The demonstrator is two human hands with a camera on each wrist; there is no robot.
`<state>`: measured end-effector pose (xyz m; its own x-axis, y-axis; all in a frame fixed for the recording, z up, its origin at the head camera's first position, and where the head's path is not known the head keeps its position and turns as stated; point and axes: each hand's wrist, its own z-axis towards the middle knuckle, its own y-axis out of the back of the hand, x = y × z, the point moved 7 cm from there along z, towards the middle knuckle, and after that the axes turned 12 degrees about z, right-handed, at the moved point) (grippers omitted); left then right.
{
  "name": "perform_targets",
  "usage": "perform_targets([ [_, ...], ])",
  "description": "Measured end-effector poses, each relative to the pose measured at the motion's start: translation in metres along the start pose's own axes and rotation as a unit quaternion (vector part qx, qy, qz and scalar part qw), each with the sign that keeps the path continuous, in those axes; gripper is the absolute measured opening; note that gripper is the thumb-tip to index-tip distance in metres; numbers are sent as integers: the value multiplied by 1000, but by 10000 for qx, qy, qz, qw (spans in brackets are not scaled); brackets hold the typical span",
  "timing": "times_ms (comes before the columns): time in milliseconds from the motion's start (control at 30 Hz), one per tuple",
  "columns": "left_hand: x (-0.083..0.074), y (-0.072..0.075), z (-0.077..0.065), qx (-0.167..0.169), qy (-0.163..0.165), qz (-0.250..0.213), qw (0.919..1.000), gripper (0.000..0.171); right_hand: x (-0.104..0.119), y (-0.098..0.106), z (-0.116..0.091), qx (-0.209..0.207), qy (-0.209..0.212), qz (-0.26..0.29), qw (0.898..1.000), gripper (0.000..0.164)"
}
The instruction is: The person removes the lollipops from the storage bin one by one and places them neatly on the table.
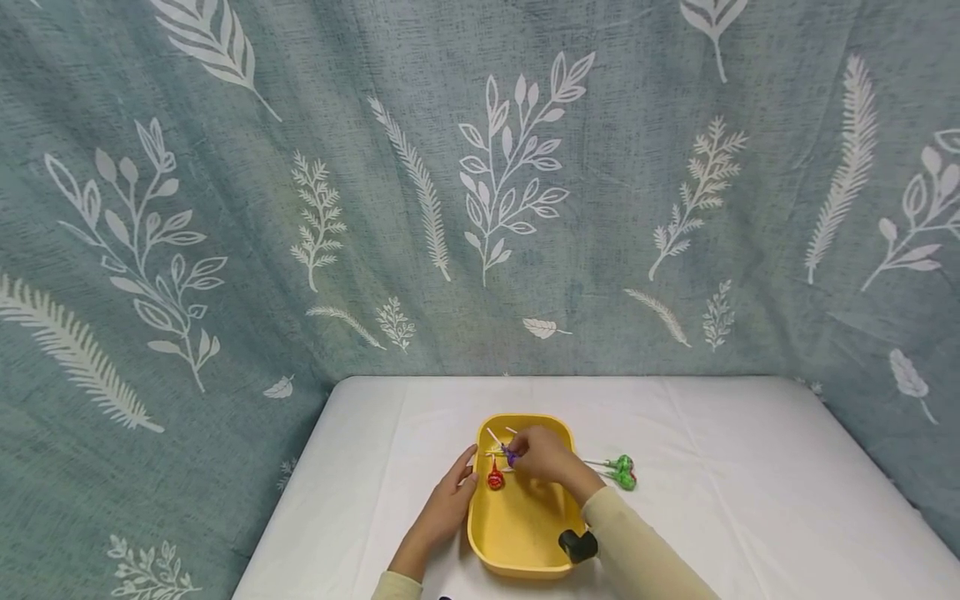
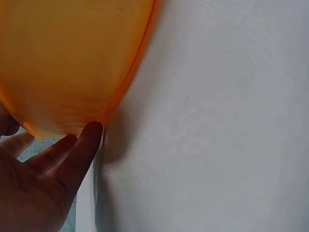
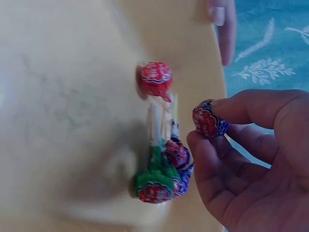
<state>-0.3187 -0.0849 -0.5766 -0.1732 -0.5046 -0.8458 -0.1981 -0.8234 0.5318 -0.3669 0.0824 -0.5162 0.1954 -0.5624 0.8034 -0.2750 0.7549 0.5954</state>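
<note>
Over the far part of a yellow tray [image 1: 522,533], my right hand [image 1: 542,454] pinches a purple-wrapped lollipop [image 3: 208,120] by its candy head, between thumb and fingertips. Below it in the tray, the right wrist view shows a green lollipop [image 3: 155,186] beside purple ones [image 3: 177,153], sticks side by side. A red lollipop [image 1: 495,478] lies close by, its head toward the near end. My left hand [image 1: 448,500] touches the tray's left side with extended fingers; in the left wrist view its fingertips [image 2: 91,129] rest against the orange-looking wall.
Lollipops in green and red wrappers [image 1: 624,472] lie on the white-covered table [image 1: 750,500] just right of the tray, sticks toward it. A black strap piece [image 1: 577,546] sits at my right sleeve. Behind the table hangs a leaf-patterned curtain [image 1: 600,250].
</note>
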Motion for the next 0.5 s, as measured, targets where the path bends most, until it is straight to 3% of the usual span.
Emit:
perform_targets([
  [200,2,-1,0,11,11,21,10000,51,5,12,-7,-167,-113,313,9993,12],
  [500,-2,1,0,4,82,-48,10000,52,8,35,-22,-465,-104,694,9965,20],
])
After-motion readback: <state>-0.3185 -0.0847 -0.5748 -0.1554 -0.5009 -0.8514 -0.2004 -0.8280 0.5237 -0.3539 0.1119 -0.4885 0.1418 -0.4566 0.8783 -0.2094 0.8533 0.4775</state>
